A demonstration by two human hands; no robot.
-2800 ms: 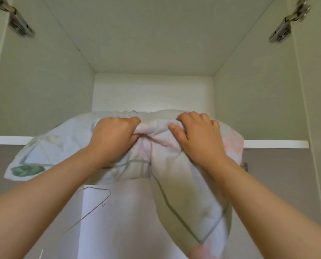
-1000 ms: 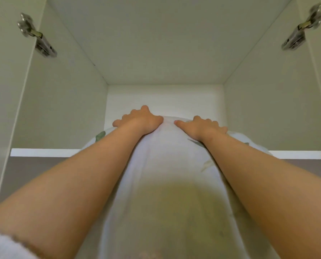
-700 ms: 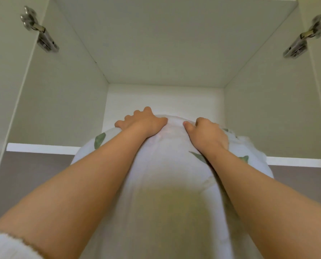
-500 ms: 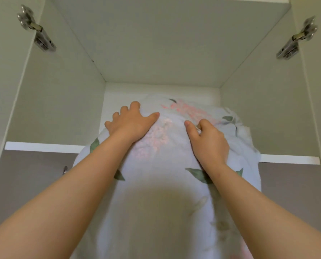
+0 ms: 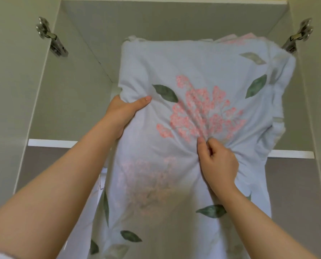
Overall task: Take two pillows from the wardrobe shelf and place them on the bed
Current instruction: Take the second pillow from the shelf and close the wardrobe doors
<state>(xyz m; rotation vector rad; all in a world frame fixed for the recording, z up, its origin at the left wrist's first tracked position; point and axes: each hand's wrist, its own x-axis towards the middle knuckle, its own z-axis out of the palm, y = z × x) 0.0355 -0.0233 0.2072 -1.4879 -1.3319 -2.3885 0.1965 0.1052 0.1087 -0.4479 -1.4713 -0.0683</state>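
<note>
A pale blue pillow (image 5: pixel 202 75) printed with pink blossoms and green leaves fills the middle of the head view, tilted out over the wardrobe shelf (image 5: pixel 51 143) toward me. My left hand (image 5: pixel 125 111) grips its left edge, thumb on the front and fingers hidden behind. Lower right of the pink print, my right hand (image 5: pixel 216 161) pinches a bunch of the fabric, which wrinkles around the fingers. A second layer of the same patterned cloth (image 5: pixel 156 212) hangs below the shelf, against my forearms; whether it is another pillow I cannot tell.
White wardrobe side walls close in on both sides, with a metal door hinge at the left (image 5: pixel 52 39) and another at the right (image 5: pixel 296 37). The compartment's ceiling (image 5: pixel 165 19) is just above the pillow's top edge.
The pillow has come far out of the shelf compartment and risen toward me. My left hand went from lying flat on top to gripping the left edge; my right hand now pinches the fabric.
</note>
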